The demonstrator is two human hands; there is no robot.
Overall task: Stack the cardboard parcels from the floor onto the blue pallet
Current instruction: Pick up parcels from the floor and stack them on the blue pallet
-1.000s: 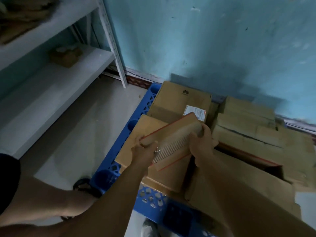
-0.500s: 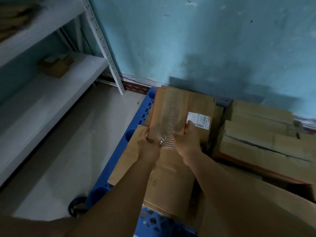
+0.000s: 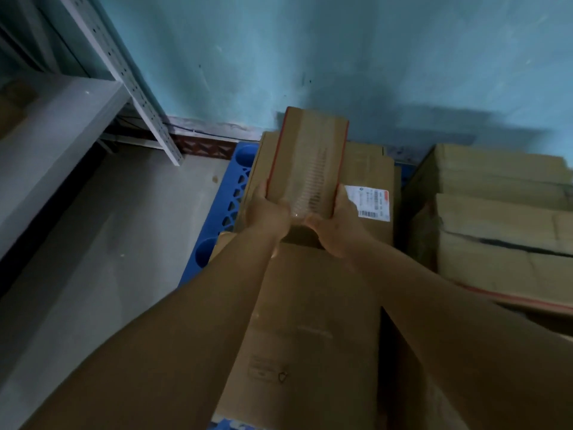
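Two bare forearms reach in from the lower edge, with no sleeve, glove or watch on either. The left hand (image 3: 268, 212) and the right hand (image 3: 336, 225) are bare too, with no ring showing in the dim light.

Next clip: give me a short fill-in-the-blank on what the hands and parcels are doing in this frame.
1. The red-edged parcel is gripped at its near end by ____ hands.
2. The white shipping label lies just beyond the ____ hand.
3. Left of the left hand, the pallet under the boxes is coloured ____.

Missing words: both; right; blue
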